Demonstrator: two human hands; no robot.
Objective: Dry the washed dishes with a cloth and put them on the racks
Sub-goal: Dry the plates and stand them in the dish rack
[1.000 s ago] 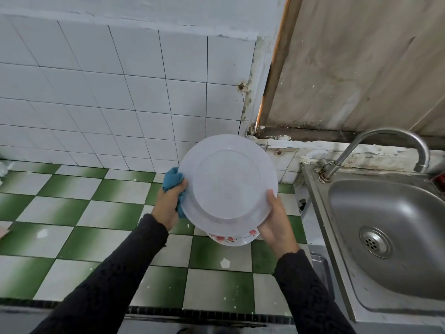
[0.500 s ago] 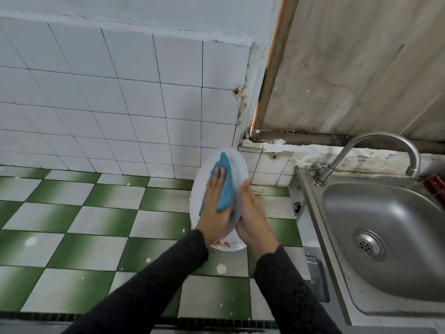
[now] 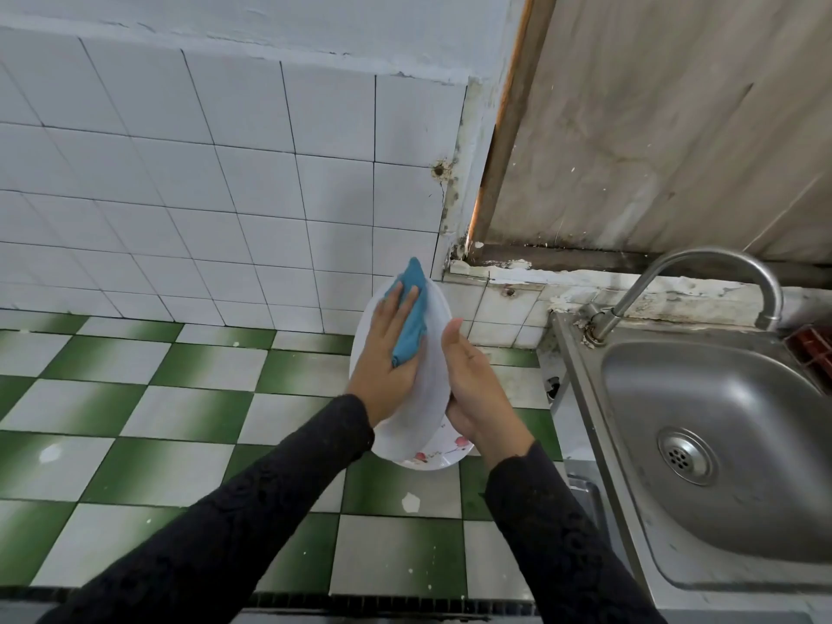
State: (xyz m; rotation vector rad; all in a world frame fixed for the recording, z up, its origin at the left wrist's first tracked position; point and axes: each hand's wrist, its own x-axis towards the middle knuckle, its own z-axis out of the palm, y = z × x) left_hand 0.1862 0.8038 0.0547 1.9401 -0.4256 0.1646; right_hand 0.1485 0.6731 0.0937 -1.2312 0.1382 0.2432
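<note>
My right hand [image 3: 477, 389] grips the plate [image 3: 433, 376] upright (a brace) so my flat left hand [image 3: 382, 358] can press the cloth [image 3: 412, 317].

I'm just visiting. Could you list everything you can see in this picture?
plate: one, white, held on edge at centre; flowered rim at bottom
cloth: one, blue, on the plate's face
sink: one, steel, right
tap: one, steel, behind sink
counter tiles: many, green and white, below
wall tiles: many, white, behind
sleeves: two, black
left hand: one, presses cloth flat on plate
right hand: one, grips plate's right edge
</note>
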